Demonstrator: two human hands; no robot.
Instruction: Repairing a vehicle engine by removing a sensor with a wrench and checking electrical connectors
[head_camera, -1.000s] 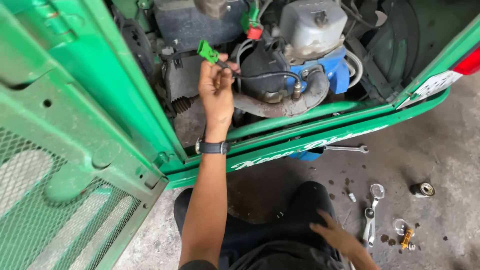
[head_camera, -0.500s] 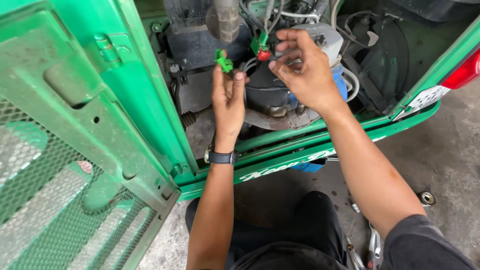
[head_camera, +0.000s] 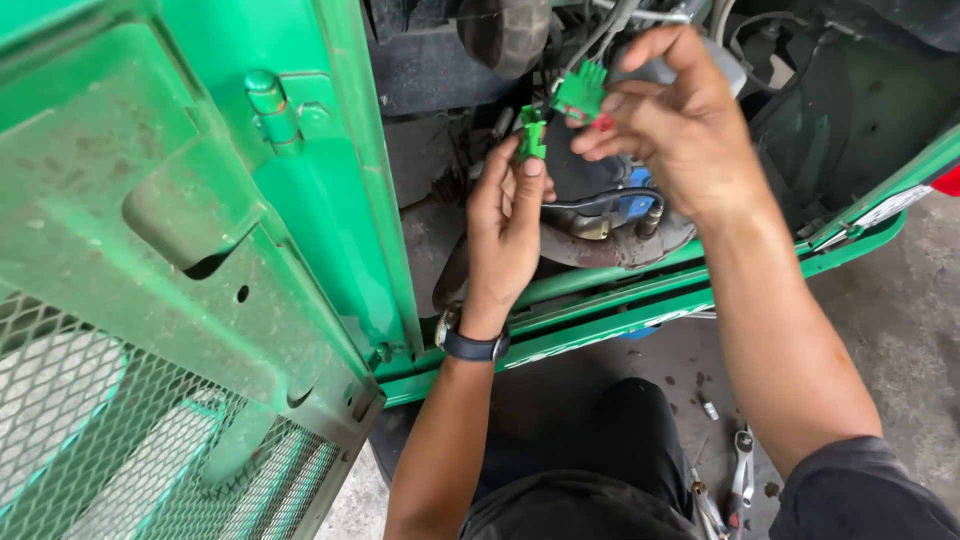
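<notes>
The person is crouching at the open rear bay of a green vehicle, and the biggest change over the last second is that both hands are now working together up in the wiring. A second ago the right hand was resting low by the knee, near the tools on the floor; half a second ago it was arriving at the engine, and now the right hand is closing its fingers around the larger green connector, with a bit of red showing just under it. The left hand, wearing a dark wristwatch, is pinching the smaller green connector between thumb and forefinger, as it was doing earlier, only raised higher. The two plugs are now sitting just beside each other, apart but nearly facing, which suggests the person is lining them up as a pair. The camera is also leaning in closer, so the hinged mesh door is filling the left side. Wrenches are lying on the concrete floor near the person's knee.
</notes>
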